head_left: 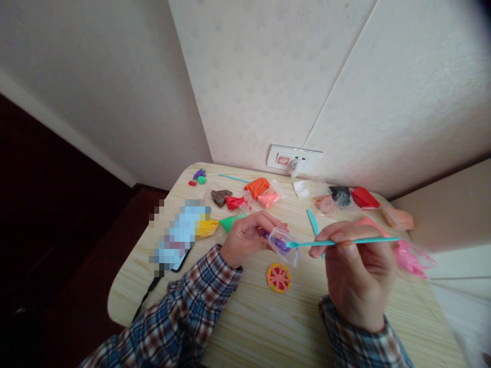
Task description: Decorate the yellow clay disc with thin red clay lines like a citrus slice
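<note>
My left hand (251, 237) is closed on a small clear plastic bag (293, 254) with purple modelling clay (282, 245) inside. The bag's mouth faces right. Between the fingers of my right hand (356, 276) lies a thin turquoise modelling tool (360, 240), held nearly level. Its spoon-like tip overlaps the bag's mouth; whether it touches the clay I cannot tell. Below the bag, a round yellow disc with red and pink pieces (279, 278), like a small clay pizza, lies flat on the wooden table (245, 332).
Bags of clay line the back, including orange (258, 187), brown (221, 197), white (301, 189) and black (340, 195). A turquoise knife (312, 222) lies behind my right hand. Small clay pieces (199, 174) sit far left, a pixelated phone (180, 235) nearer. A wall socket (294, 157) is behind.
</note>
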`<action>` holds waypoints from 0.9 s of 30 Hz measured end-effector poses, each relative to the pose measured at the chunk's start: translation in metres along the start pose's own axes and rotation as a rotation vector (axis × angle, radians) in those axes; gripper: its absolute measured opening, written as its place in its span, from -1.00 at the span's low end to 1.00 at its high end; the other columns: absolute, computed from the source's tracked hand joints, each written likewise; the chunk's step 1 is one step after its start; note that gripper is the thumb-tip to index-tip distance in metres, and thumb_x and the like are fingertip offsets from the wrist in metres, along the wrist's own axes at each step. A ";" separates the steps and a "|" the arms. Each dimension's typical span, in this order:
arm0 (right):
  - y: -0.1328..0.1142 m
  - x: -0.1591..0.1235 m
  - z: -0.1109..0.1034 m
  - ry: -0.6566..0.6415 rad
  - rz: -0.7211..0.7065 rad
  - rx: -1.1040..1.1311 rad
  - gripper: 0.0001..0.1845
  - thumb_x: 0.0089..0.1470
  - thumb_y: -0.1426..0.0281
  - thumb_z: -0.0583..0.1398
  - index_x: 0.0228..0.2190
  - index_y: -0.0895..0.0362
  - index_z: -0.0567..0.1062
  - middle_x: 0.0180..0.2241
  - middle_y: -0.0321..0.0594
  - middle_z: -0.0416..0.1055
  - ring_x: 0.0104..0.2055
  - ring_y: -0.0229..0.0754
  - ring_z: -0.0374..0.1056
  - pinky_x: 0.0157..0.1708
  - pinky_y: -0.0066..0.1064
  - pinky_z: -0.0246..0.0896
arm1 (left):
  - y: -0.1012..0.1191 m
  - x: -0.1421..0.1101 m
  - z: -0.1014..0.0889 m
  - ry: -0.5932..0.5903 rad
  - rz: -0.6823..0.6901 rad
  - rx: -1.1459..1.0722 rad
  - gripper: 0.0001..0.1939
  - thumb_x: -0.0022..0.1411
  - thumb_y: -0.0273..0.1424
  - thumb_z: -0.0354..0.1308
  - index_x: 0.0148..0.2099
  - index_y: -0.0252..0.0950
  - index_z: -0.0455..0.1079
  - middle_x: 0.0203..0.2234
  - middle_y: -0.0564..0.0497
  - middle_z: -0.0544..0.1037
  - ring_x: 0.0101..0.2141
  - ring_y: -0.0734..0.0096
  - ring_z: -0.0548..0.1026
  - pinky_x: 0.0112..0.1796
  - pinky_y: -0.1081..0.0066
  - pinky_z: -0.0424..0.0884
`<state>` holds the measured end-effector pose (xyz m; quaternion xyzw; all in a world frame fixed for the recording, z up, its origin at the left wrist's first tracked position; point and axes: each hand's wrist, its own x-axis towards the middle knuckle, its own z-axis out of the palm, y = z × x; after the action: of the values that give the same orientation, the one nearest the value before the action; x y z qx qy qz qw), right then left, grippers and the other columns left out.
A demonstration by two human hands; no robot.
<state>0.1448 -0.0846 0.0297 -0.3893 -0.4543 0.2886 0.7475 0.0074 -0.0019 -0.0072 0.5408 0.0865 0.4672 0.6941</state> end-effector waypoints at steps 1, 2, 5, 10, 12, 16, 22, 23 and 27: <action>0.000 0.001 0.000 0.011 -0.018 -0.014 -0.90 0.09 0.50 0.14 -0.39 0.14 0.47 -0.44 -0.27 0.40 -0.54 -0.32 0.33 -0.57 -0.44 0.26 | 0.000 0.000 0.000 0.009 -0.011 0.008 -0.81 -0.02 -0.34 0.35 -0.41 -0.34 0.45 -0.43 0.02 0.51 -0.32 0.45 0.49 -0.07 0.22 0.42; 0.000 0.001 -0.001 0.015 -0.040 -0.038 -0.89 0.09 0.51 0.14 -0.40 0.14 0.47 -0.44 -0.26 0.41 -0.53 -0.30 0.34 -0.57 -0.43 0.27 | 0.000 0.000 0.000 0.015 -0.019 0.017 -0.80 -0.03 -0.33 0.35 -0.42 -0.35 0.45 -0.43 0.02 0.51 -0.33 0.45 0.50 -0.08 0.22 0.42; 0.000 -0.001 -0.002 0.001 -0.123 -0.132 -0.90 0.07 0.51 0.15 -0.41 0.15 0.48 -0.46 -0.23 0.43 -0.47 -0.23 0.37 -0.57 -0.39 0.29 | 0.001 -0.001 0.000 0.013 -0.024 0.035 -0.77 -0.05 -0.30 0.35 -0.42 -0.35 0.45 -0.43 0.01 0.51 -0.33 0.45 0.50 -0.10 0.25 0.43; 0.002 -0.004 -0.002 -0.062 -0.177 -0.203 -0.89 0.05 0.53 0.16 -0.40 0.15 0.49 -0.48 -0.22 0.46 -0.40 -0.14 0.42 -0.49 -0.28 0.33 | 0.002 -0.001 0.000 -0.008 -0.011 0.029 -0.79 -0.02 -0.31 0.34 -0.41 -0.35 0.45 -0.43 0.00 0.51 -0.32 0.45 0.50 -0.11 0.28 0.43; 0.001 -0.003 -0.002 -0.060 -0.202 -0.220 -0.89 0.06 0.53 0.16 -0.39 0.14 0.49 -0.48 -0.23 0.46 -0.41 -0.15 0.42 -0.48 -0.27 0.34 | 0.001 -0.001 0.000 -0.020 0.007 0.017 -0.82 0.00 -0.33 0.33 -0.39 -0.34 0.46 -0.41 0.00 0.51 -0.30 0.44 0.50 -0.10 0.27 0.42; 0.000 -0.003 -0.002 -0.064 -0.248 -0.272 -0.90 0.05 0.51 0.16 -0.41 0.13 0.49 -0.50 -0.23 0.46 -0.43 -0.15 0.42 -0.52 -0.29 0.33 | 0.000 -0.001 -0.001 -0.023 0.023 0.023 -0.82 0.01 -0.33 0.32 -0.39 -0.35 0.45 -0.42 0.00 0.51 -0.31 0.44 0.50 -0.11 0.26 0.43; -0.002 -0.003 -0.002 -0.083 -0.274 -0.290 -0.90 0.04 0.52 0.17 -0.42 0.12 0.48 -0.51 -0.23 0.47 -0.43 -0.14 0.42 -0.54 -0.31 0.32 | -0.001 -0.002 -0.001 0.005 -0.007 0.036 -0.76 -0.01 -0.28 0.33 -0.43 -0.35 0.43 -0.44 0.01 0.50 -0.33 0.44 0.49 -0.10 0.22 0.44; -0.002 -0.003 -0.002 -0.085 -0.276 -0.282 -0.89 0.04 0.52 0.17 -0.41 0.12 0.49 -0.51 -0.23 0.47 -0.42 -0.14 0.42 -0.54 -0.31 0.32 | -0.001 -0.002 0.000 0.007 -0.012 0.034 -0.76 -0.01 -0.28 0.33 -0.43 -0.35 0.43 -0.44 0.01 0.50 -0.33 0.44 0.49 -0.10 0.22 0.44; -0.001 -0.003 -0.002 -0.085 -0.261 -0.287 -0.92 0.05 0.48 0.17 -0.43 0.12 0.49 -0.53 -0.24 0.47 -0.46 -0.16 0.41 -0.55 -0.31 0.31 | 0.000 -0.001 0.001 -0.004 -0.012 0.022 -0.82 0.01 -0.34 0.32 -0.41 -0.34 0.44 -0.42 0.02 0.51 -0.31 0.44 0.49 -0.08 0.23 0.42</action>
<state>0.1453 -0.0881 0.0285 -0.4170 -0.5685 0.1380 0.6956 0.0068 -0.0036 -0.0070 0.5487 0.0938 0.4610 0.6911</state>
